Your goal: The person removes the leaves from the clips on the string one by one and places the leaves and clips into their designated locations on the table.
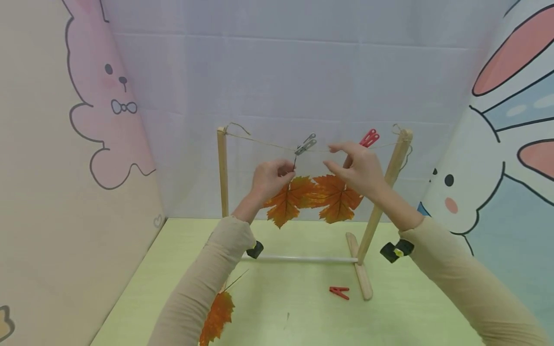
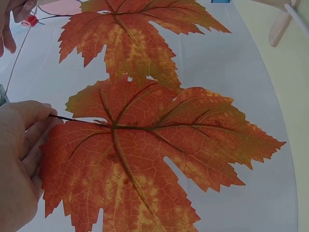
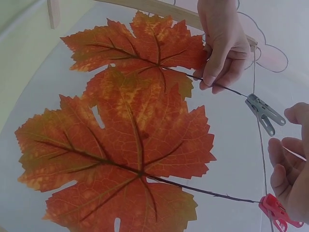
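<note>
My left hand (image 1: 270, 180) pinches the dark stem of an orange artificial maple leaf (image 1: 283, 204) between thumb and fingers. The stem's upper end sits in a grey clothespin (image 1: 306, 144) clipped on the string (image 1: 268, 142). My right hand (image 1: 361, 168) is raised to the right of that clothespin, fingers and thumb parted, with nothing between them. In the right wrist view, a red clothespin (image 3: 277, 212) on the string grips the stem of a second orange leaf (image 3: 120, 159). The two leaves hang side by side and overlap in the left wrist view.
Two wooden posts (image 1: 222, 173) hold up the string, with a white rod (image 1: 303, 259) low between them and a wooden foot (image 1: 363, 276) at right. A loose red clothespin (image 1: 339, 292) lies on the pale green table (image 1: 389, 312). Another orange leaf (image 1: 220, 315) lies partly behind my left sleeve.
</note>
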`<action>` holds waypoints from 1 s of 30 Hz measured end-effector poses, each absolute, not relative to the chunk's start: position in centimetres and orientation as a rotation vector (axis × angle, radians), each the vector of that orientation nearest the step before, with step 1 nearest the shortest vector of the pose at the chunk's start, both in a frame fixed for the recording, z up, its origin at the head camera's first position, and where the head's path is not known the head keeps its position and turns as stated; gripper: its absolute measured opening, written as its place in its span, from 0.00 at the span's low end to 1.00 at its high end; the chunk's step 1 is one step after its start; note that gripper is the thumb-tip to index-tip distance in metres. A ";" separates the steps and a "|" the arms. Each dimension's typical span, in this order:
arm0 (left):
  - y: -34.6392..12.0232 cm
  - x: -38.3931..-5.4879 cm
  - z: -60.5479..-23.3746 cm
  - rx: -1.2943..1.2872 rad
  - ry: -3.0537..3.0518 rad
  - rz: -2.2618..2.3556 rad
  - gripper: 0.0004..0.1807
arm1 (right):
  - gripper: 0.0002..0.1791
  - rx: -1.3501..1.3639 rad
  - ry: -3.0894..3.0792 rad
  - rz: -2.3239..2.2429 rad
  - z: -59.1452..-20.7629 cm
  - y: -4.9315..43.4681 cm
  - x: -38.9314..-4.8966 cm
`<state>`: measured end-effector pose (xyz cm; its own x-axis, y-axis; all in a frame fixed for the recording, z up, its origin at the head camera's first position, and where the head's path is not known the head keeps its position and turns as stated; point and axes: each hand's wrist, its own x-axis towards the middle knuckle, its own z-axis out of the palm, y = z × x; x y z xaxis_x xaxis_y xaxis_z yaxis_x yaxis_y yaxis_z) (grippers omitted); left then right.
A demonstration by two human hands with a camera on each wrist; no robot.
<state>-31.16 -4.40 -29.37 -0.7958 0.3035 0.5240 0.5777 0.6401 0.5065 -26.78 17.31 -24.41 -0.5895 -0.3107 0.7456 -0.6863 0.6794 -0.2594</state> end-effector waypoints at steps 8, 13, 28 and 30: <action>-4.4 -31.2 -29.4 -0.708 -2.442 -0.925 0.06 | 0.20 0.726 -2.254 0.724 -23.2 16.3 -27.5; -4.4 -31.3 -29.3 -0.718 -2.430 -0.918 0.07 | 0.22 0.703 -2.321 0.729 -22.6 15.7 -27.8; -4.5 -31.3 -29.3 -0.723 -2.440 -0.930 0.08 | 0.25 0.668 -2.414 0.833 -22.0 14.6 -29.2; -4.5 -31.4 -29.3 -0.722 -2.441 -0.927 0.07 | 0.25 0.658 -2.428 0.857 -21.9 14.6 -29.2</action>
